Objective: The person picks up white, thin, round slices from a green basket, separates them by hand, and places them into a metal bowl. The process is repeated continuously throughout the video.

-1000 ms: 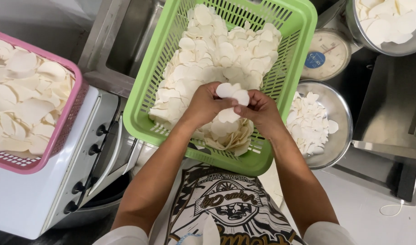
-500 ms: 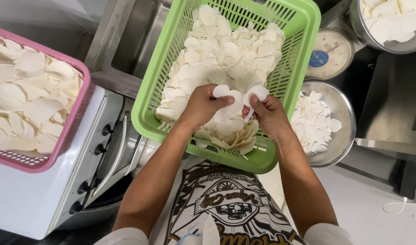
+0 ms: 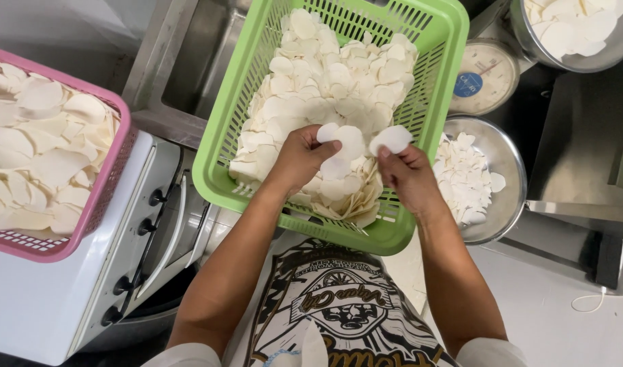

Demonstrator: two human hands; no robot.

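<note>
Over the near end of the green basket [image 3: 224, 178], I see both hands working above the heap of white slices [image 3: 325, 88]. The left hand [image 3: 301, 158] is curled, its fingers closed around a small stack of round slices [image 3: 340, 149]; the thumb presses on the topmost one while the fingers cup the rest from below. The right hand [image 3: 408, 178] sits just beside it, thumb and forefinger pinched on a single slice [image 3: 391, 140] that stands clear above the knuckles. The two hands are close but I read them as apart, with a narrow gap between the stack and the single slice. How many slices the left hand holds I cannot say for sure, as they overlap.

The basket rests across a steel sink [image 3: 196, 61], and its near rim hangs toward my apron [image 3: 339, 306]. To the left, a pink basket [image 3: 94, 224] full of larger pale slices sits on a white appliance with black knobs [image 3: 131, 265]. To the right of the green basket, a steel bowl [image 3: 505, 163] holds smaller white pieces, with a round dial scale [image 3: 485, 75] behind it and another steel bowl [image 3: 583, 62] of slices at the top corner.
</note>
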